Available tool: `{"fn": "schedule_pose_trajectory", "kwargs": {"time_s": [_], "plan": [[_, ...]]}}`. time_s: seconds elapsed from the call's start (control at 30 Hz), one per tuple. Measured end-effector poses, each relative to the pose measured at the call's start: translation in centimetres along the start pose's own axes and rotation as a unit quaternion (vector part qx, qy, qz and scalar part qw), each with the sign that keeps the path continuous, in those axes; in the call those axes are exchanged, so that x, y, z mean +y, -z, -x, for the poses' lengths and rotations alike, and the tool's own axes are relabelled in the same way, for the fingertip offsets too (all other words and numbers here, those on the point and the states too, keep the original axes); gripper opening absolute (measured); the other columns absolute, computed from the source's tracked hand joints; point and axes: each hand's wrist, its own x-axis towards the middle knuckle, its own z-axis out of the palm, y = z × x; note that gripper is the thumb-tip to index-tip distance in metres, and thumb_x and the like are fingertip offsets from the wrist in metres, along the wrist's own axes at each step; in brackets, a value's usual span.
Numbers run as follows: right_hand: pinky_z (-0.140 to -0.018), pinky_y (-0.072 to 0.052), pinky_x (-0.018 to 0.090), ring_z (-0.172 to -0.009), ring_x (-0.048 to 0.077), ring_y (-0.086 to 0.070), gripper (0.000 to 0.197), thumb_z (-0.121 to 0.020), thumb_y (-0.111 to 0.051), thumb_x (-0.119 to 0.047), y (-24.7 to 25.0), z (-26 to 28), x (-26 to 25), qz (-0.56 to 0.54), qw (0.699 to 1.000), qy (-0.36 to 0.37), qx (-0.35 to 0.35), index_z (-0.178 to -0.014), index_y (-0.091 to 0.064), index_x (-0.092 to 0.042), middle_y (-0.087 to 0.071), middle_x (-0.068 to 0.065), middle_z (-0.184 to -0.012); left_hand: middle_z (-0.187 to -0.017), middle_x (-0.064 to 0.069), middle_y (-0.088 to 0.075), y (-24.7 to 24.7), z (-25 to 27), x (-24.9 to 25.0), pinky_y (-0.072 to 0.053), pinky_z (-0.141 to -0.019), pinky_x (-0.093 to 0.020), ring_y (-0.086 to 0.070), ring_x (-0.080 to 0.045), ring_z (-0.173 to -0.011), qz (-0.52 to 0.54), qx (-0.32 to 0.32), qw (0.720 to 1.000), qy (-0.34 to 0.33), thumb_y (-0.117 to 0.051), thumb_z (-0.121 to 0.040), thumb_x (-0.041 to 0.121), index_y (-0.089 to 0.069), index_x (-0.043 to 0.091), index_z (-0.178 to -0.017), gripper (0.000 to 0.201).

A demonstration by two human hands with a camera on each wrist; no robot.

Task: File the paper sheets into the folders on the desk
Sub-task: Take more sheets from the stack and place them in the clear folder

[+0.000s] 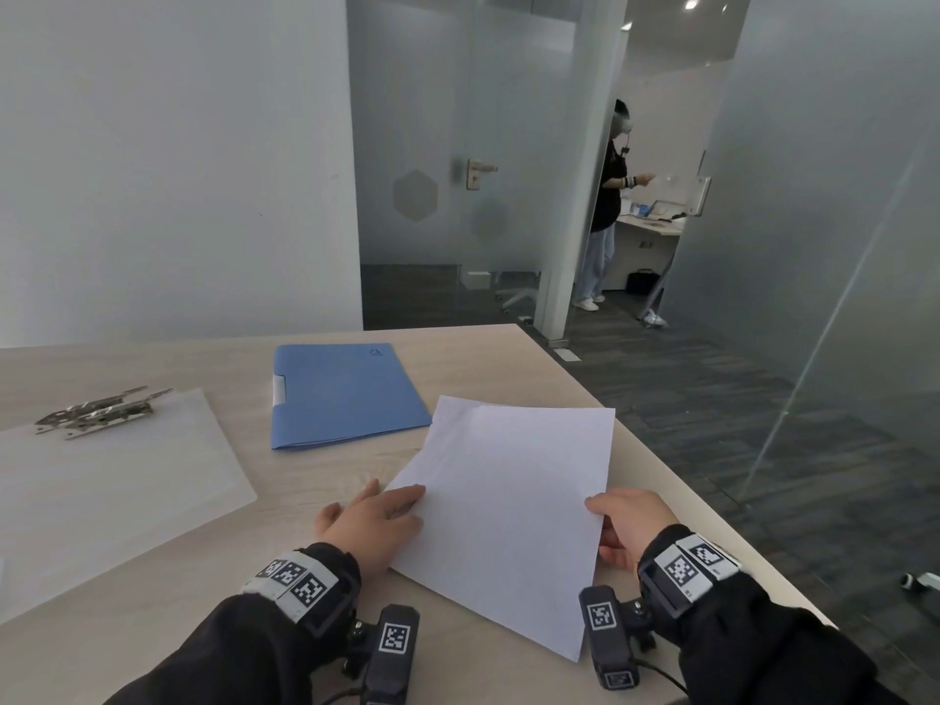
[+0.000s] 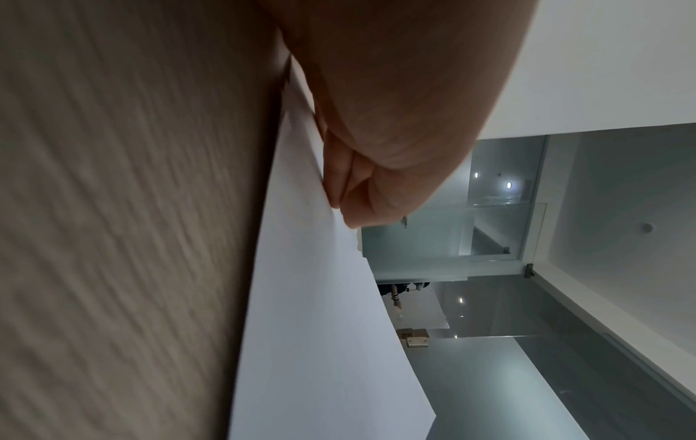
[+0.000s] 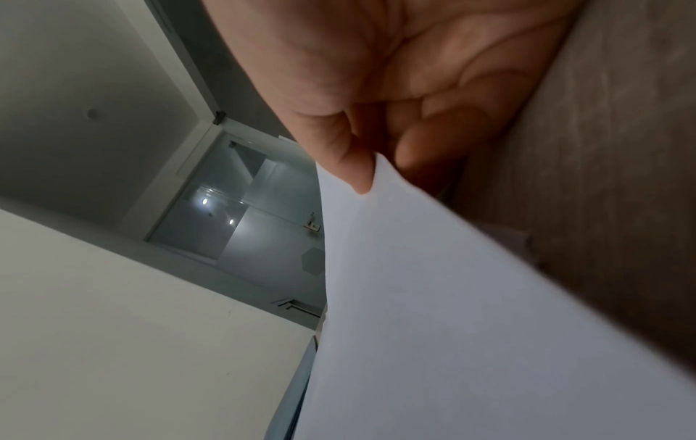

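A stack of white paper sheets [image 1: 508, 511] lies at the near right of the wooden desk [image 1: 305, 480], its edges raised a little. My left hand [image 1: 376, 521] lies flat beside the stack, its straight fingers [image 2: 339, 190] touching the left edge of the paper sheets [image 2: 320, 327]. My right hand [image 1: 630, 526] pinches the right edge, thumb [image 3: 357, 169] on top of the paper sheets [image 3: 452, 327] and fingers underneath. A shut blue folder [image 1: 346, 394] lies just behind the sheets. A clear folder [image 1: 101, 491] with a metal clip [image 1: 101, 412] lies at the left.
The desk's right edge [image 1: 676, 501] runs close by my right hand, with dark floor beyond. Frosted glass partitions and a door [image 1: 473, 170] stand behind the desk. A person [image 1: 608, 206] stands in the room past the glass.
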Motion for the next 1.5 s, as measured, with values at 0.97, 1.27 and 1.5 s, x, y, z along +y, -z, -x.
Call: {"fn": "schedule_pose_trajectory", "kwargs": {"time_s": [0.97,1.27,1.5], "plan": [[-0.078,-0.057,0.039,-0.090,0.023,-0.074,0.026,-0.099,-0.047,-0.008,1.3,5.4,-4.3,-0.189,0.951,0.244,-0.018,-0.101,-0.071,-0.018,-0.077,0.008,-0.101,-0.127,0.009,-0.062,4.1,0.2,6.5,-0.045,-0.104,-0.042,-0.061,-0.015,-0.114,0.316,0.119,0.935,-0.108,-0.059,-0.086,0.045,-0.041,0.033,-0.139,0.057],[-0.085,-0.054,0.039,-0.099,0.024,-0.071,0.030,-0.096,-0.049,0.002,1.4,6.0,-4.8,-0.272,0.918,0.284,-0.060,-0.107,-0.069,-0.017,-0.076,0.007,-0.107,-0.099,0.003,-0.075,3.5,1.4,9.5,-0.052,-0.090,-0.040,-0.068,-0.019,-0.094,0.413,0.122,0.888,-0.163,-0.049,-0.096,0.037,-0.071,0.028,-0.101,0.024],[-0.070,-0.053,0.035,-0.076,0.017,-0.074,0.023,-0.095,-0.052,0.001,1.0,5.7,-2.5,-0.251,0.935,0.236,-0.081,-0.097,-0.070,-0.012,-0.079,0.004,-0.087,-0.103,0.009,-0.075,0.6,1.9,7.6,-0.049,-0.084,-0.028,-0.068,-0.011,-0.098,0.410,0.090,0.896,-0.141,-0.045,-0.101,0.023,-0.068,0.028,-0.108,0.025]]}}
